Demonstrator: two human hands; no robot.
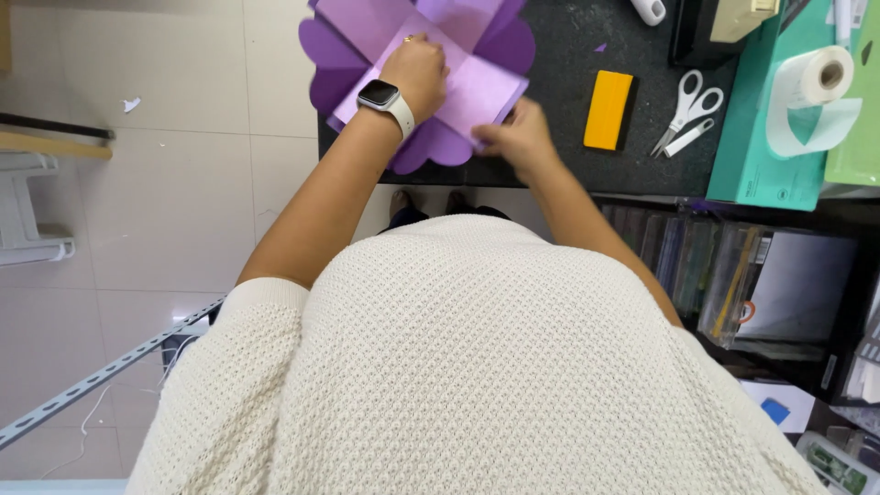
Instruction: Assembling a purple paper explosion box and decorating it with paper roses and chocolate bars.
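Pressing flat on the light purple paper square (472,87), the left hand (417,73) lies open, palm down, at upper centre of the frame. The right hand (518,137) pinches the square's near edge between closed fingers. The square sits on a darker scalloped purple sheet (330,55) — yellow block (609,109) and scissors (686,112) lie right, on the dark table (568,55).
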